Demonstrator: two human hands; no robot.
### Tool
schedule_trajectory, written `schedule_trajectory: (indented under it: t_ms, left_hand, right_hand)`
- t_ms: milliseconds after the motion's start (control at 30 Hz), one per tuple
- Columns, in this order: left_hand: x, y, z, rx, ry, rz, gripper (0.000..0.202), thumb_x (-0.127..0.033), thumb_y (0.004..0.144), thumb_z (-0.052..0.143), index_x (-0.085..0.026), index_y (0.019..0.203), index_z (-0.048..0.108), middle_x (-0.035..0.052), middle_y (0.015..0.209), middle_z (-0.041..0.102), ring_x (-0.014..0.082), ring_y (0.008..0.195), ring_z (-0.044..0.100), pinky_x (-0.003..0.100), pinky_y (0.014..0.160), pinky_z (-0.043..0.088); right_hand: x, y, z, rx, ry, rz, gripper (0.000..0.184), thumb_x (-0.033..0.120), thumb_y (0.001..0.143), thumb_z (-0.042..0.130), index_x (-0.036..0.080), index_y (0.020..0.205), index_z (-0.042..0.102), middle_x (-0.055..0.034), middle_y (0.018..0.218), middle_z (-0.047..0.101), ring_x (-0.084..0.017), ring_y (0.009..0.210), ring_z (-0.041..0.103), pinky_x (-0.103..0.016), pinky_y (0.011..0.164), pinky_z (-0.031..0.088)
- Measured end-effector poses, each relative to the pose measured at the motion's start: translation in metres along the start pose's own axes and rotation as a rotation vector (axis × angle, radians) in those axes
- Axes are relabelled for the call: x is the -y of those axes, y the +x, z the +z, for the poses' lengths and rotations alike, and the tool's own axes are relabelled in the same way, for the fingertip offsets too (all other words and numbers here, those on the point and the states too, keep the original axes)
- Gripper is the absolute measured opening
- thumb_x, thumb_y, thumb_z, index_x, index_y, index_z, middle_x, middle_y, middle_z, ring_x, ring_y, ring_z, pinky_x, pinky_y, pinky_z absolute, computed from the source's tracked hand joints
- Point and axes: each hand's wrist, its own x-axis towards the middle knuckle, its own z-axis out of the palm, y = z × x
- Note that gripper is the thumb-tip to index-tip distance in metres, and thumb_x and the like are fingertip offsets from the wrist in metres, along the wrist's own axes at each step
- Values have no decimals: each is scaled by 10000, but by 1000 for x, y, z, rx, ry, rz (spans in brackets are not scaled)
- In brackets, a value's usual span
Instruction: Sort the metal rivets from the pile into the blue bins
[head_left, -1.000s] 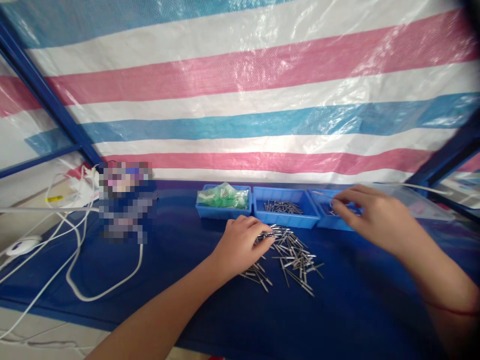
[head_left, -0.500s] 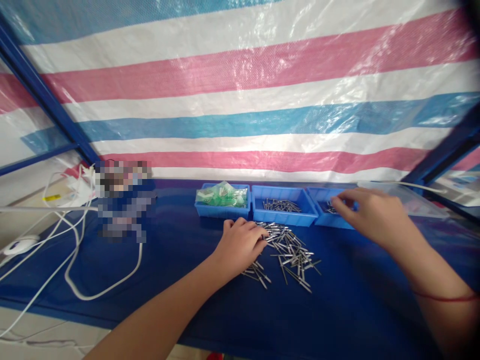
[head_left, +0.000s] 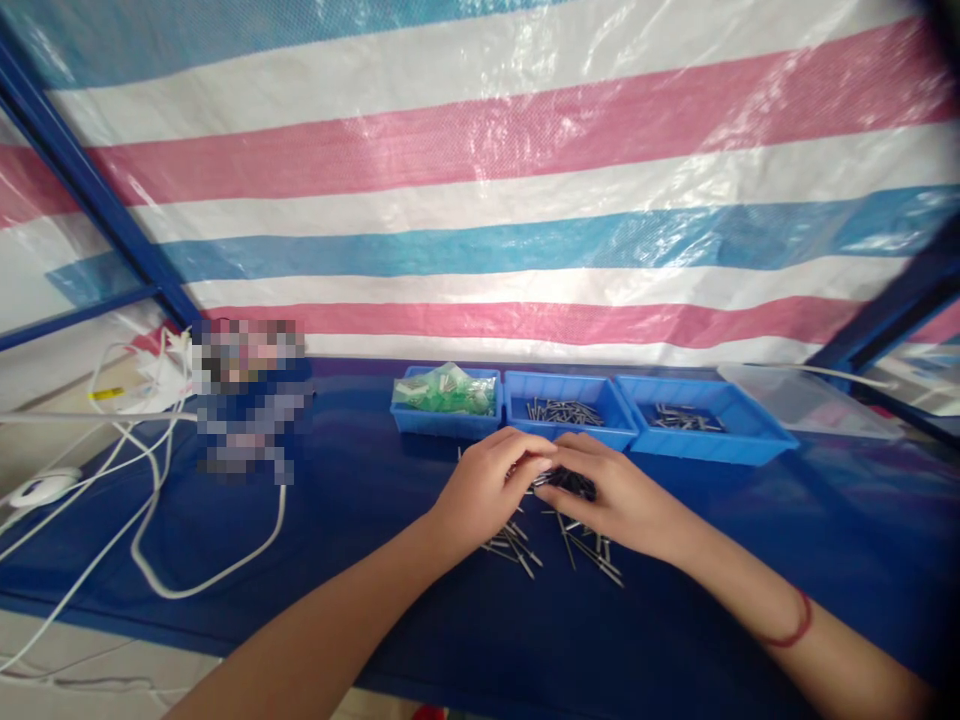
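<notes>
Loose metal blind rivets lie in a pile on the blue tabletop, partly covered by both hands. My left hand is curled over the left side of the pile, its thumb and fingers closing around rivets at their tips. My right hand reaches in from the right, with thumb and fingers apart above the rivets and nothing visibly gripped. The fingertips of both hands meet or nearly meet; which rivets they touch is partly hidden. Just behind stand a blue bin with rivets and another blue bin, also holding rivets.
A third blue bin holds green-and-clear plastic bags. A clear plastic sheet or lid lies at the back right. White cables loop over the left of the blue table. Striped sheeting hangs behind.
My right hand has moved from above the right bin, left and down to the rivet pile, uncovering that bin. My left hand has stayed nearly in place over the pile.
</notes>
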Motion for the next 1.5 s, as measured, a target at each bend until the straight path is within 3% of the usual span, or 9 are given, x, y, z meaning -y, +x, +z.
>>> schedule_trajectory:
  t_ms: [233, 400, 567, 733, 1067, 1200, 1333, 1367, 1500]
  left_hand:
    - [-1, -2, 5, -115, -236, -142, 191, -274, 886, 561, -191, 1041, 636, 51, 966, 686, 159, 849, 649, 264, 782, 511]
    - [0, 0, 6, -94, -188, -191, 130, -287, 848, 607, -182, 893, 670, 33, 862, 678, 155, 787, 626, 249, 712, 496]
    - [0, 0, 6, -93, -230, -189, 169, -318, 890, 549, -179, 892, 646, 29, 853, 658, 143, 767, 600, 233, 686, 473]
    - [-2, 0, 4, -90, -189, -157, 122, -284, 880, 557, -180, 878, 622, 28, 862, 647, 139, 764, 593, 233, 679, 467]
    - [-3, 2, 0, -78, -119, -121, 99, -261, 882, 552, -185, 893, 614, 28, 870, 642, 146, 783, 604, 252, 707, 465]
    - [-5, 0, -4, -9, 150, -102, 206, -314, 865, 584, -208, 1041, 595, 44, 967, 665, 222, 932, 578, 364, 837, 424]
    - [-7, -4, -8, 184, 417, -50, 368, -473, 850, 578, -243, 1138, 591, 62, 1104, 644, 305, 1065, 493, 447, 860, 365]
    - [-7, -5, -8, 220, 446, -39, 389, -495, 851, 567, -245, 1148, 594, 66, 1131, 632, 308, 1066, 487, 442, 847, 363]
    - [-4, -8, -4, 277, 518, -19, 334, -433, 881, 552, -252, 1156, 614, 65, 1179, 598, 276, 1019, 500, 403, 801, 353]
  right_hand:
    - [3, 1, 2, -53, 223, 59, 169, 306, 907, 524, 230, 935, 673, -52, 905, 663, -186, 858, 602, -350, 771, 485]
    - [4, 1, 1, -102, 245, 105, 197, 338, 901, 526, 213, 872, 675, -37, 788, 646, -167, 747, 587, -320, 683, 476]
    - [5, 1, 1, -78, 308, 158, 229, 371, 903, 515, 215, 857, 677, -21, 770, 615, -141, 671, 544, -280, 597, 444]
    - [5, 1, 1, -72, 369, 205, 235, 391, 897, 519, 221, 881, 680, -22, 788, 619, -151, 699, 544, -286, 614, 441]
    - [3, 0, -2, -224, 404, 284, 254, 451, 851, 572, 203, 819, 617, -21, 759, 611, -155, 676, 540, -291, 615, 458]
    - [-3, -3, -24, -354, 91, 302, 228, 404, 885, 516, 210, 807, 605, -27, 746, 613, -174, 696, 554, -306, 642, 442]
    - [-28, -15, -61, -518, -405, 442, 170, 334, 857, 519, 206, 803, 616, -77, 775, 647, -245, 744, 585, -361, 688, 412]
    - [-37, -19, -67, -523, -475, 496, 188, 343, 859, 507, 205, 793, 616, -94, 775, 652, -258, 732, 584, -367, 669, 399]
    - [-60, -27, -72, -334, -644, 705, 272, 412, 869, 482, 207, 827, 657, -139, 829, 680, -314, 761, 584, -378, 591, 320]
